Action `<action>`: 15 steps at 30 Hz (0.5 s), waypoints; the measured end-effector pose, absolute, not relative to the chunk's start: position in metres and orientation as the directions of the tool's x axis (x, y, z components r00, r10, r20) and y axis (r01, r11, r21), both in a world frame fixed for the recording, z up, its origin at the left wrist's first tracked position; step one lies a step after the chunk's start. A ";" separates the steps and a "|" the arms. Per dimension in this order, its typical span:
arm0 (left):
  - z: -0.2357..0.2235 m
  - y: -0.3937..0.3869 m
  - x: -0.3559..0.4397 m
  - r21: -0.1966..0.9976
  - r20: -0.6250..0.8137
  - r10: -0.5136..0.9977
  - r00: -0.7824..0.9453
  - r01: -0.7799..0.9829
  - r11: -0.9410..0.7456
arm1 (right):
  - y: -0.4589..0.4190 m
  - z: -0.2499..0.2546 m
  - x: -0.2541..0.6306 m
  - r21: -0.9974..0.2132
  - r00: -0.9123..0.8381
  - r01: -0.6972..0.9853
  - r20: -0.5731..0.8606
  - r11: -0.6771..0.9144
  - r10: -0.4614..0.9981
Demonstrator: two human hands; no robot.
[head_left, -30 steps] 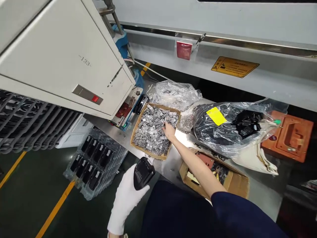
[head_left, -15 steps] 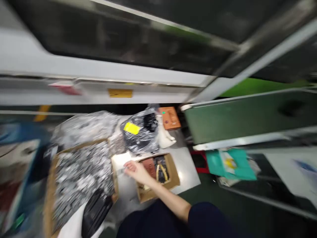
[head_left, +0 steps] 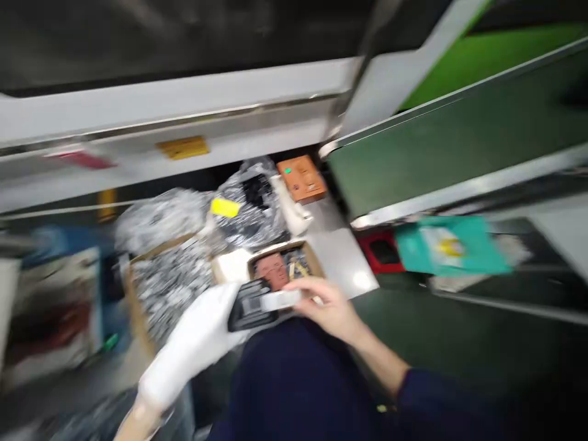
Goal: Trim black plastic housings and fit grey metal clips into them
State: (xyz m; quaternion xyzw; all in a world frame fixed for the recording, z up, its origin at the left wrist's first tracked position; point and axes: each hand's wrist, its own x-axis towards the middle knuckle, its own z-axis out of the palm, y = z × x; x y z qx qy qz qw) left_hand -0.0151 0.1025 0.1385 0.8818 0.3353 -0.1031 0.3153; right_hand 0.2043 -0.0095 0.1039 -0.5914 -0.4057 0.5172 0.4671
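The picture is smeared by head motion. My left hand (head_left: 202,334), in a white glove, is closed on a black plastic part (head_left: 250,304) held over my lap. My bare right hand (head_left: 328,306) pinches a small silver metal piece (head_left: 280,299) against the right end of that black part. Behind the hands lies a cardboard tray (head_left: 133,294) heaped with several similar silver metal pieces (head_left: 172,278).
A small open cardboard box (head_left: 312,260) with tools sits just beyond the hands. Clear plastic bags (head_left: 250,214), one with a yellow label, and an orange case (head_left: 301,177) lie further back. A green conveyor (head_left: 459,141) and a teal item (head_left: 452,252) are at right.
My right hand left the tray of metal pieces and came back to the black part with one silver piece. My left hand lifted the black part toward it. The view swung right.
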 end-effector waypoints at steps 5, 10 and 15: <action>0.141 0.096 -0.024 0.481 -0.425 0.498 0.756 0.655 -0.583 | -0.016 0.097 0.236 -0.974 0.143 0.204 -0.069 -0.098 0.987; 0.145 0.081 -0.033 0.467 -0.426 0.498 0.756 0.655 -0.594 | -0.027 0.105 0.234 -0.948 0.058 0.318 0.014 -0.005 0.998; 0.149 0.080 -0.036 0.557 -0.466 0.439 0.768 0.640 -0.530 | -0.027 0.109 0.231 -0.890 -0.070 0.443 0.082 0.105 0.994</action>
